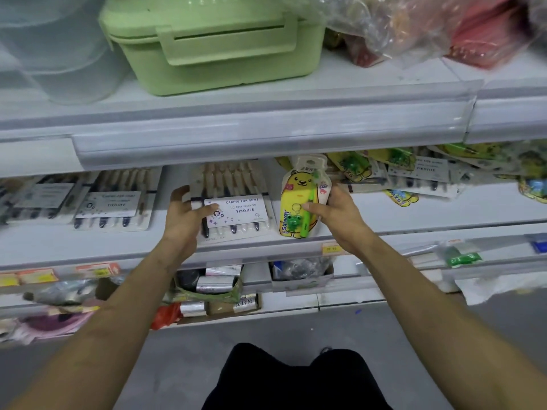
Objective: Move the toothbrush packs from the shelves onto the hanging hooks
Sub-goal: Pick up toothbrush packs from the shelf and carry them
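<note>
1. Here, R hand [334, 214] pinched the yellow kids' pack [299, 199], thumb in front, fingers behind. It was held upright at the near edge of the mid shelf [444, 208], long axis vertical, hang hole [310, 162] on top.
2. L hand [185, 214] gripped the left edge of the flat multi-pack [236, 202], whose long axis ran near-to-far.
3. No hooks in view; the R-hand pack prob. goes first.

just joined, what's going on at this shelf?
A person is working at a shop shelf with a toothbrush pack in each hand. The left hand grips the left edge of the YIKOJIFE multi-pack, which lies on the middle shelf. The right hand pinches the yellow bear kids' pack, held upright at the shelf front. Other packs lie alongside. No hanging hooks are in view.
</note>
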